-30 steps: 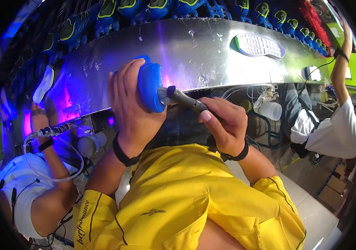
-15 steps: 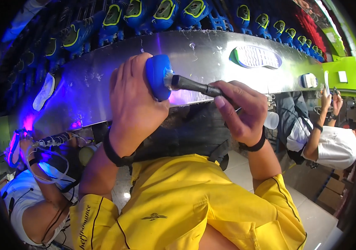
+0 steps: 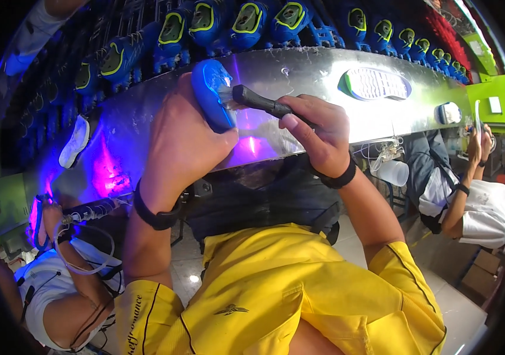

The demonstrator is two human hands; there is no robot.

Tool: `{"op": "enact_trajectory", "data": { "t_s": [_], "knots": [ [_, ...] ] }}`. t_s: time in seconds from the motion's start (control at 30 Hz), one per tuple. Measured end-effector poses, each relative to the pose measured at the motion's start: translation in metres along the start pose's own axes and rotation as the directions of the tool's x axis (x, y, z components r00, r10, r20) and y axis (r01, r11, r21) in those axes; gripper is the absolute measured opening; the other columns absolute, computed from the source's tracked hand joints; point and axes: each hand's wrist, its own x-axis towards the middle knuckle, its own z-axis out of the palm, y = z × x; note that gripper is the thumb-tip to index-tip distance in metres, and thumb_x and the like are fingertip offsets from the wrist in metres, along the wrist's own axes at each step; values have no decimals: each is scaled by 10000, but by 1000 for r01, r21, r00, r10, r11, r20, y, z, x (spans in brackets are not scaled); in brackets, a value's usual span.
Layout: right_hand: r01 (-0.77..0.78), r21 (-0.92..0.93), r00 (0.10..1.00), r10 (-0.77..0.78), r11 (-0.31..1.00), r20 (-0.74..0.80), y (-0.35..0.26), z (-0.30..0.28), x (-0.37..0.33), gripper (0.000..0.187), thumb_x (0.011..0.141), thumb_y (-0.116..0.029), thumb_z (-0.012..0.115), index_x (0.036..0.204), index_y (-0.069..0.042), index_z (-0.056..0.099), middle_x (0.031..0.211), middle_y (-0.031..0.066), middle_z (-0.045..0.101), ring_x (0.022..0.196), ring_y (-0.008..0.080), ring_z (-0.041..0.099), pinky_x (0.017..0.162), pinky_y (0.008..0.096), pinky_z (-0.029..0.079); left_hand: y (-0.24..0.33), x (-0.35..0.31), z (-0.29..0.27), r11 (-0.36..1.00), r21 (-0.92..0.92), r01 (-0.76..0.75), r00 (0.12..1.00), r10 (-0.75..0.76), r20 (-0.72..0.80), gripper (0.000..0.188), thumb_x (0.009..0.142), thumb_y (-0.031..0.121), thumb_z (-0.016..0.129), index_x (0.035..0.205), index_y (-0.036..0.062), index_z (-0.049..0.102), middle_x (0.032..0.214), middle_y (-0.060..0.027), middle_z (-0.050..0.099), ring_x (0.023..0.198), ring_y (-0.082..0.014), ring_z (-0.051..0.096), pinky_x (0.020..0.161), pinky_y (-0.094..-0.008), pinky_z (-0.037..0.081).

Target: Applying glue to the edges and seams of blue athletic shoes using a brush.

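My left hand (image 3: 175,139) is closed round a blue shoe sole (image 3: 208,89), held up over the metal bench and seen nearly end-on. Most of its far side is hidden by the hand. In my right hand (image 3: 321,133), thumb and fingers pinch the black handle of a brush (image 3: 258,99). The pale bristles touch the inner side of the sole, close to its rim.
Blue shoes (image 3: 246,23) with yellow-green collars stand in rows on racks beyond the metal bench (image 3: 300,77). On the bench lie a patterned sole (image 3: 376,84) and a white sole (image 3: 75,142). One co-worker (image 3: 66,290) is at left, another (image 3: 471,207) at right.
Both hands have shifted left in the picture. The blue sole is raised and tilted differently, and the brush has stayed against it. The whole view has also moved a little.
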Motion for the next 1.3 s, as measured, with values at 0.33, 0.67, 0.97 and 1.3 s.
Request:
{"op": "enact_trajectory", "data": {
  "t_s": [0.33,0.67,0.97,1.3],
  "knots": [
    [-130,31,991,131,991,-31,19,19,-18,216,937,-114,747,1104,21,772,774,139,663,671,251,643,646,336,488,-16,24,-17,996,26,84,984,-87,154,495,729,111,910,1168,7,705,1101,-144,770,1020,-262,745,926,-383,574],
    [-251,-86,967,246,964,-64,13,22,-40,247,948,-136,758,1119,42,760,837,193,715,701,267,682,665,349,515,-51,10,-4,999,-41,-19,1000,18,-13,947,720,137,934,1522,3,448,1372,-208,658,1227,-328,677,1072,-434,527],
    [-483,48,876,483,874,18,-36,0,-27,264,1004,-157,734,1163,53,753,825,132,743,731,139,686,686,301,525,-57,-32,16,615,-772,159,986,-142,90,1020,847,65,837,1685,-6,261,1534,-147,554,1330,-205,594,1136,-366,477],
    [-311,-111,950,312,944,-9,-50,-16,-42,233,961,-141,750,1104,43,758,775,170,666,637,244,623,604,345,459,-17,-48,9,387,-881,271,962,-91,256,980,869,81,786,1690,-9,258,1521,-122,554,1329,-189,587,1159,-348,445]
  ]
}}
